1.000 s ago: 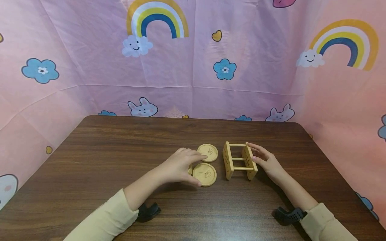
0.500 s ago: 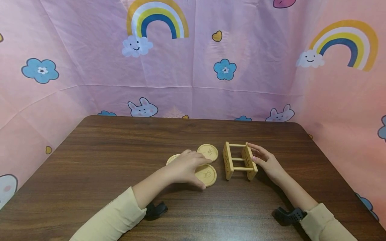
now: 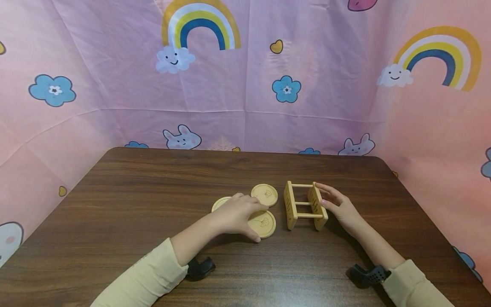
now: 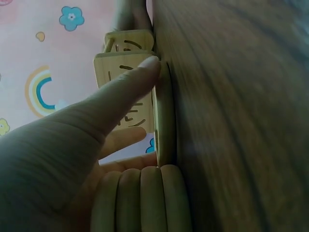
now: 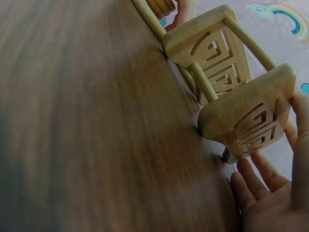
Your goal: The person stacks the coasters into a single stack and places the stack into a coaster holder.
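My left hand (image 3: 238,215) spans a round wooden coaster (image 3: 264,224) with a carved leaf, which lies flat on the table; the thumb is at its near edge and the fingers at its far edge. Behind it lies a second coaster (image 3: 264,195). A stack of several coasters (image 4: 140,200) sits under my left palm, mostly hidden in the head view. A wooden coaster rack (image 3: 303,215), two cut-out side panels joined by rods, stands right of the coasters. My right hand (image 3: 343,209) touches the outer face of its right panel with fingers lightly bent.
Everything lies on a dark wood-grain table (image 3: 161,175). A printed cloth (image 3: 245,89) with rainbows and rabbits hangs behind it and along the sides. A dark strap device (image 3: 201,268) sits at the left wrist, another (image 3: 368,276) at the right.
My left hand has shifted a little right and toward me over the front coaster, uncovering part of the stack on its left. My right hand and the rack have stayed put.
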`<state>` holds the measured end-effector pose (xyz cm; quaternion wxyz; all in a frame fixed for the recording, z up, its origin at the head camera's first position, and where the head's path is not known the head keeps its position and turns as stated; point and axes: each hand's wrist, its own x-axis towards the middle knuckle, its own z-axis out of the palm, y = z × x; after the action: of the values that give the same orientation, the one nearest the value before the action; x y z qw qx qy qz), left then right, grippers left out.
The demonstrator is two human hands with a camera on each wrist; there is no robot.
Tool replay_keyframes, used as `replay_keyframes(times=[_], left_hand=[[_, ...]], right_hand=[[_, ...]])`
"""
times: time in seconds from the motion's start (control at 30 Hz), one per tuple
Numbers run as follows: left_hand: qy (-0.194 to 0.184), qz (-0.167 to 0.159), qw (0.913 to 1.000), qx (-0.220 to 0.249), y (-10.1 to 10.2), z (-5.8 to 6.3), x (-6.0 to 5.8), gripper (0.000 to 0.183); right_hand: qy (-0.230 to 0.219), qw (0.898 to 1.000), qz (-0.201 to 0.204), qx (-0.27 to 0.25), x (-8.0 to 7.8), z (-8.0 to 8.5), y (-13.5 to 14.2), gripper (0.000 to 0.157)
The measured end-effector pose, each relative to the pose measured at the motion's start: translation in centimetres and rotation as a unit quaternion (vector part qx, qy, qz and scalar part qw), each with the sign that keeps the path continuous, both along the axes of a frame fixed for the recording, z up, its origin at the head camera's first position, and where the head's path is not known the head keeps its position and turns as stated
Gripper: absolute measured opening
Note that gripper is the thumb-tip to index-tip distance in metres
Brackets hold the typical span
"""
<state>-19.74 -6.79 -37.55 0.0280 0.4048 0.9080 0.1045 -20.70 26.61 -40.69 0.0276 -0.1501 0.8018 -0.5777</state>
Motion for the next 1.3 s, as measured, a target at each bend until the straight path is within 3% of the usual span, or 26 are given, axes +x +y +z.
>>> replay_keyframes(times=[0.9,1.3], left_hand=[[-0.004,-0.023,0.9997,0.003,0.37,-0.19,-0.25,0.077],[0.012,-0.028,0.9995,0.003,0.28,-0.3,-0.16,0.077]], right_hand=[[0.001,1.0,-0.005,0.005,0.05,-0.05,0.18,0.05],[0.009,1.0,-0.003,0.002,-0.1,-0.21,0.09,0.049]])
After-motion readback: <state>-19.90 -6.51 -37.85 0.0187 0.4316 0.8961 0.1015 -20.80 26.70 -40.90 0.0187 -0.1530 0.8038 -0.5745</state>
